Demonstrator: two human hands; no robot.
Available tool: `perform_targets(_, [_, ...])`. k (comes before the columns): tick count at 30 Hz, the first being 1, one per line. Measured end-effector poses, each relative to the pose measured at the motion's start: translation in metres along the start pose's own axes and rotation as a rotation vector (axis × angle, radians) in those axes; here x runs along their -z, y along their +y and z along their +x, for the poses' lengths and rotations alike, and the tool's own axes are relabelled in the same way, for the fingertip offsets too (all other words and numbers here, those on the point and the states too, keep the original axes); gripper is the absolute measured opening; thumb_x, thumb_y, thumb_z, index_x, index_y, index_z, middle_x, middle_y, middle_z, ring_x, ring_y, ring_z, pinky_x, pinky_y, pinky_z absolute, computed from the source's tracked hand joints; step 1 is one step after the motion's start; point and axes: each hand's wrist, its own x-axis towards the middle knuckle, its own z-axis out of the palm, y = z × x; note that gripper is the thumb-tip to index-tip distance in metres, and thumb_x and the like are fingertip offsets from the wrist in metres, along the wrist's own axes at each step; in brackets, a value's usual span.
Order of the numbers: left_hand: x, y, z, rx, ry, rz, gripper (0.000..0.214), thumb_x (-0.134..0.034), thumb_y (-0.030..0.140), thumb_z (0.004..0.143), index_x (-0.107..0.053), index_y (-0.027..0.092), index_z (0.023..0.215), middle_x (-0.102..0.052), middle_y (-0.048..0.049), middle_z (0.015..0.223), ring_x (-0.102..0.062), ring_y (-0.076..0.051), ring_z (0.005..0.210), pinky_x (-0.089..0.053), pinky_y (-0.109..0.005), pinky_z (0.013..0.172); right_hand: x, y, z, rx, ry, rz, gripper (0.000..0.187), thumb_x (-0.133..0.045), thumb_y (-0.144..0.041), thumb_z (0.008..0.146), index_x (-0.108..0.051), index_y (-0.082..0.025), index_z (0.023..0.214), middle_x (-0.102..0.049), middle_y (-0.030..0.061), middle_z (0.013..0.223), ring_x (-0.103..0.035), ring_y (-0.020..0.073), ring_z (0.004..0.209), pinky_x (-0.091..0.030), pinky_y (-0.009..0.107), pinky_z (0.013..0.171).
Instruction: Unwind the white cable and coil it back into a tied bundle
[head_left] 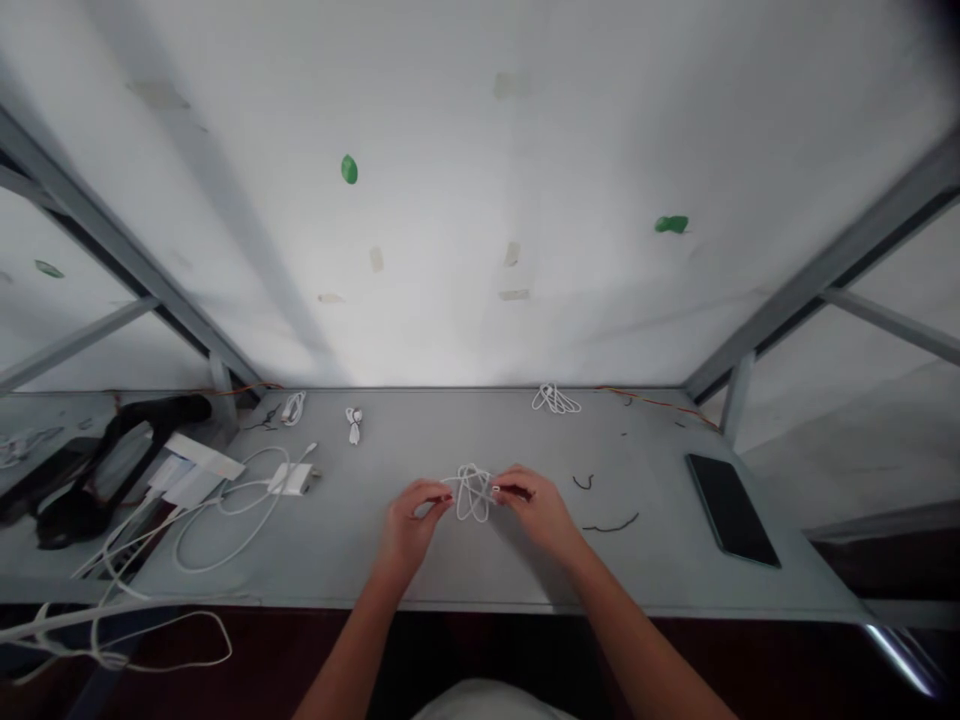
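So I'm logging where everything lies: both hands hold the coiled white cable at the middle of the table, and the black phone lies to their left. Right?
Not quite. The head view shows the black phone to the right of the hands, near the table edge. The left hand and right hand do hold the coiled white cable mid-table.
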Motion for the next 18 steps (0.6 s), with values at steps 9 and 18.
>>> perform_targets(9, [-0.010,0.002,0.000,0.023,-0.022,-0.054,0.012,-0.080,0.036,0.080,-0.082,0.026,0.086,-0.078,-0.0091,0.093,-0.072,-0.025,0.089,-0.057,-0.037,0.087,-0.004,0.004,0.001,-0.002,0.045,0.066,0.018,-0.074,-0.037,0.080,-0.080,-0.022,0.088,-0.073,0.0065,0.086,-0.067,0.0219,0.081,-0.053,0.035,0.078])
perform_targets(18, [0.079,-0.040,-0.003,0.355,0.376,0.119,0.053,-0.076,0.060,0.073,-0.078,0.016,0.103,-0.078,-0.0085,0.084,-0.072,-0.028,0.080,-0.055,-0.039,0.079,0.073,0.036,0.002,-0.285,0.299,-0.001,0.032,-0.073,-0.052,0.077,-0.065,-0.022,0.079,-0.067,0.0043,0.061,-0.059,0.0179,0.046,-0.044,0.030,0.044])
